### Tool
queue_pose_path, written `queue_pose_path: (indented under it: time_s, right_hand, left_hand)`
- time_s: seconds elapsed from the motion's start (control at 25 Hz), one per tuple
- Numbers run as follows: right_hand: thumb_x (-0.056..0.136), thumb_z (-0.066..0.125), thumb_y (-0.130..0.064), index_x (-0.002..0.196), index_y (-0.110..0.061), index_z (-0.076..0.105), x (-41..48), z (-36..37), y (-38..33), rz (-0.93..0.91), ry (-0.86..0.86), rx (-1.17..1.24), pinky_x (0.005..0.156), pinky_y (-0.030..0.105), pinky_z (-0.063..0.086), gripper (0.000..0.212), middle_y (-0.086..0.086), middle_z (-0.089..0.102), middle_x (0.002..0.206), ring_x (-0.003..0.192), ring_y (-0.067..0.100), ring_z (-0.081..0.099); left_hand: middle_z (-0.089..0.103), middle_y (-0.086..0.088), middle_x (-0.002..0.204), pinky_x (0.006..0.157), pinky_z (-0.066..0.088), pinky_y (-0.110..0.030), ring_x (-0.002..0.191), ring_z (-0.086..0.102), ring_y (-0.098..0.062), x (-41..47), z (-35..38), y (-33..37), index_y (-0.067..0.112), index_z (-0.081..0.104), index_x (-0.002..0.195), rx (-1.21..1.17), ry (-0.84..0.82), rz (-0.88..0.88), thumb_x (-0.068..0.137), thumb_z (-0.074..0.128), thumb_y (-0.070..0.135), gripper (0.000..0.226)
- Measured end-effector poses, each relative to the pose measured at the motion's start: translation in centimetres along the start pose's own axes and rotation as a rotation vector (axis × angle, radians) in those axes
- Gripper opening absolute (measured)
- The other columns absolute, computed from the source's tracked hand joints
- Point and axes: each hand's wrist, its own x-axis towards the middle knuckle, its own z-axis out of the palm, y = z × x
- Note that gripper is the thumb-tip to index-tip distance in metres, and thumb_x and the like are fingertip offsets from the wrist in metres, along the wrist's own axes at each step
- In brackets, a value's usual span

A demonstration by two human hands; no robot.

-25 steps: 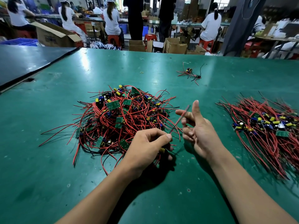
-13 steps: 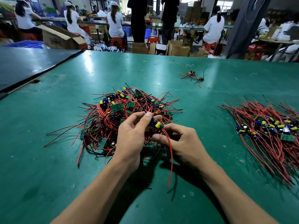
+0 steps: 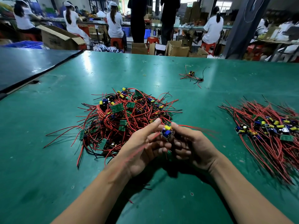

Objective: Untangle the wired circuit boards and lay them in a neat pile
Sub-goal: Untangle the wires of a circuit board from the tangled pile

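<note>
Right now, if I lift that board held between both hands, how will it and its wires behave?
Probably light: the board sits between fingertips of the left hand and right hand. Its red wires look floppy and may snag the tangled pile.

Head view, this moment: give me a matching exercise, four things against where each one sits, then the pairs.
Things
1. tangled heap
2. combed pile
3. single board
4. stray board

Places
A. far side of the table, alone
B. between left hand and right hand
C. table's right side
D. centre, beyond the hands

Pairs: 1-D, 2-C, 3-B, 4-A
</note>
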Motion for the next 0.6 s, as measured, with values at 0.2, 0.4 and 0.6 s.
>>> queue_pose_path:
  time_s: [0.2, 0.4, 0.6]
  right_hand:
    - [0.063, 0.088, -0.055, 0.1, -0.018, 0.063, 0.7, -0.3, 0.5, -0.091, 0.059, -0.023, 0.062, 0.033, 0.018, 0.057, 0.012, 0.037, 0.07, 0.055, 0.02, 0.03]
    - [0.086, 0.075, -0.031, 0.104, -0.01, 0.074, 0.7, 0.0, 0.7, -0.159, 0.107, 0.013, 0.059, 0.033, 0.058, 0.028, 0.015, 0.07, 0.084, 0.061, 0.022, 0.067]
    - [0.097, 0.061, -0.029, 0.1, -0.003, 0.074, 0.8, 0.5, 0.7, -0.201, 0.222, -0.115, 0.061, 0.032, 0.055, 0.029, 0.018, 0.069, 0.076, 0.059, 0.024, 0.062]
  left_hand:
    - [0.07, -0.01, 0.077, 0.052, 0.056, -0.024, 0.056, 0.066, -0.018, 0.2, -0.3, -0.7, 0.009, 0.061, 0.098, 0.034, -0.045, 0.046, 0.077, 0.072, 0.024, 0.027]
    - [0.069, -0.014, 0.074, 0.052, 0.053, -0.026, 0.051, 0.063, -0.019, 0.6, -0.7, -1.3, 0.008, 0.064, 0.086, 0.197, 0.023, 0.087, 0.074, 0.076, 0.016, 0.019]
    - [0.064, -0.009, 0.062, 0.041, 0.046, -0.019, 0.043, 0.055, -0.012, 0.8, -0.5, -1.7, 0.006, 0.071, 0.085, 0.304, 0.017, 0.116, 0.088, 0.065, 0.003, 0.007]
